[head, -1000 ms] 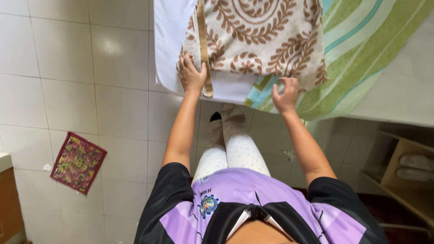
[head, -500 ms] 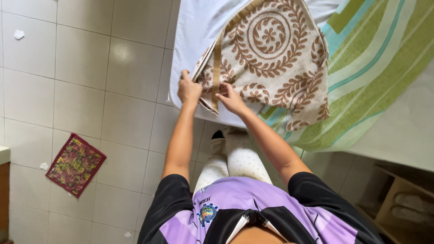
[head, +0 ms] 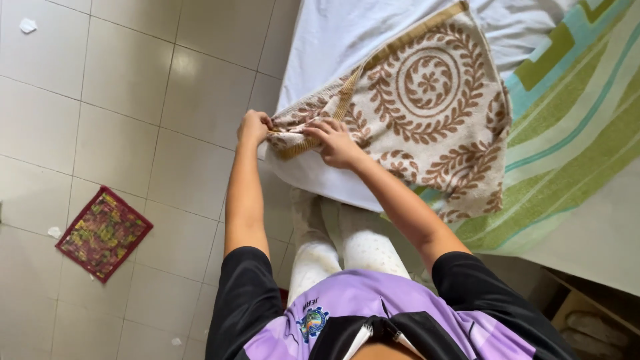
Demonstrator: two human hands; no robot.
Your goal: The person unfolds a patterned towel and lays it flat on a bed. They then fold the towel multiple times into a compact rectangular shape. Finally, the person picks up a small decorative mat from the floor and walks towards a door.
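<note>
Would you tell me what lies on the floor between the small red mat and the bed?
Only bare pale floor tiles, in the head view, between red mat and bed.

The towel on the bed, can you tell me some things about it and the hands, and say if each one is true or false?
1. Both hands grip one corner of the towel. True: the left hand and right hand pinch it together.
2. The towel is plain blue. False: it is beige with brown leaf patterns.
3. The towel lies on a white sheet. True.
4. The small mat is on the bed. False: it lies on the tiled floor.
5. The right hand is holding a cup. False: it holds only towel.
</note>
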